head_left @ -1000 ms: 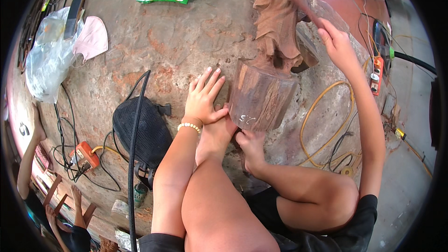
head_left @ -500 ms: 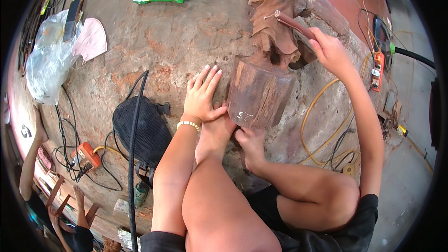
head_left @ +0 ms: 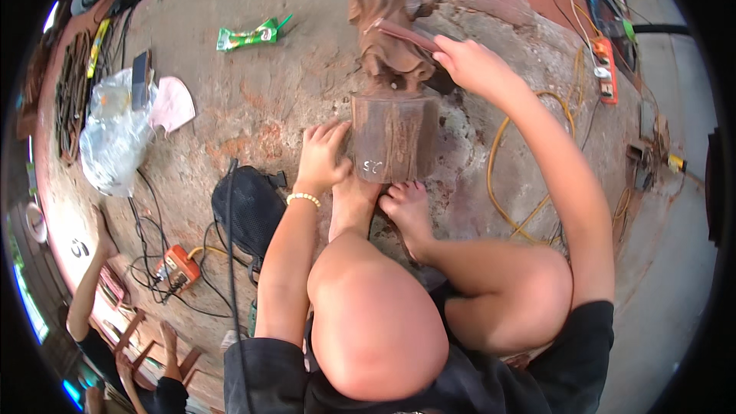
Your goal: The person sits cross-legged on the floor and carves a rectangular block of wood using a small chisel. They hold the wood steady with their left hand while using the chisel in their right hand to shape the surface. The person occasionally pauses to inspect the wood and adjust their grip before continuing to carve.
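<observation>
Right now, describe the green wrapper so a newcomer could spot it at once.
Start at the brown wood carving standing on the dusty floor. Look to its left, beyond the left hand: the green wrapper lies flat and alone, the only bright green, crumpled thing there.

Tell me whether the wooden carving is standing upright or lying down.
Upright: the carving stands on its block base, steadied by the left hand and both feet.
</observation>
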`<state>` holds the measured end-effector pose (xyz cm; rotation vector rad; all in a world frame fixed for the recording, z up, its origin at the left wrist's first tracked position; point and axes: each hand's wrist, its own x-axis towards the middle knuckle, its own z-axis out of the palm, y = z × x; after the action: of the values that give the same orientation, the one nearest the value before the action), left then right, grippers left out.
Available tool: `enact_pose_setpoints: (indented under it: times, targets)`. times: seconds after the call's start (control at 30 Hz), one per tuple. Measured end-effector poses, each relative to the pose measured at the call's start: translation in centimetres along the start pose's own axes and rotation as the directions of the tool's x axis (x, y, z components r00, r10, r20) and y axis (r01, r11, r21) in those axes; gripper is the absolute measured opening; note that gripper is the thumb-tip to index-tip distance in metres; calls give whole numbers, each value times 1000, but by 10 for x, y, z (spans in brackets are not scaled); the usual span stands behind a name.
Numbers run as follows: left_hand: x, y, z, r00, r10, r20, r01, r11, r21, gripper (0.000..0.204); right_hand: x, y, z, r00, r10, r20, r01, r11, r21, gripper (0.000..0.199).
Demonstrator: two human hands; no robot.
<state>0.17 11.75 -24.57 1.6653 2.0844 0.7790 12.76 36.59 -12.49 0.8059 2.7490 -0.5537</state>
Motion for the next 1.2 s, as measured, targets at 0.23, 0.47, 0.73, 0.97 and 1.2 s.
enact_pose_setpoints:
  times: [0.23, 0.47, 0.73, 0.97, 1.2]
  targets:
    - [72, 77, -33, 813, -582, -25, 529, 755, -388, 68, 22, 18, 0, 998, 23, 66, -17, 995, -95, 21]
    - [71, 129, -8, 488, -829, -274, 780, 555, -289, 95, 7, -32, -8, 999, 14, 44, -8, 992, -125, 22]
    - [76, 130, 16, 490, -737, -465, 775, 612, -154, 91, 11, 9, 5, 955, -256, -152, 218, 948, -233, 21]
    - [75, 116, 12, 624, -590, -513, 599, 782, -170, 85, 27, 39, 7, 889, -427, -167, 389, 895, -220, 27]
    - [70, 112, 16, 695, -463, -550, 555, 832, 1, 66, 30, 36, 22, 890, -395, -227, 369, 918, -148, 29]
